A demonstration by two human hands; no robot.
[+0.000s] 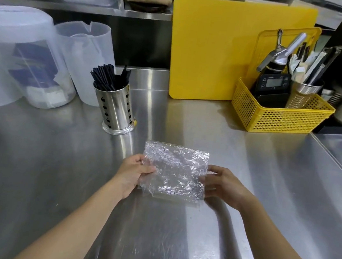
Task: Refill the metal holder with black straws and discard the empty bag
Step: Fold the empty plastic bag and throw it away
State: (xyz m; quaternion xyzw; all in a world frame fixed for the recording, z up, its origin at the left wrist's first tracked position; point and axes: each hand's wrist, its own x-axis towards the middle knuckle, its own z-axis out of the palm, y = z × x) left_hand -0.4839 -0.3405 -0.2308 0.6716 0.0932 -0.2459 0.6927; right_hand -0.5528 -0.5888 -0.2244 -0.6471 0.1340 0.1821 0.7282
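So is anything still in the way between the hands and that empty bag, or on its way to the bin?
Nothing stands between them: the left hand and right hand already hold the clear bag by its two side edges, above the steel counter. The black straws stand in the metal holder. No bin is in view, so that path cannot be judged.

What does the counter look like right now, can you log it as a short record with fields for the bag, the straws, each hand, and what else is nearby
bag: clear crinkled plastic bag, looks empty, held over the steel counter
straws: black straws standing in the metal holder
left hand: left hand grips the bag's left edge
right hand: right hand grips the bag's right edge
nearby: yellow basket of utensils, yellow cutting board leaning behind it, translucent containers left of the holder
bin: none in view
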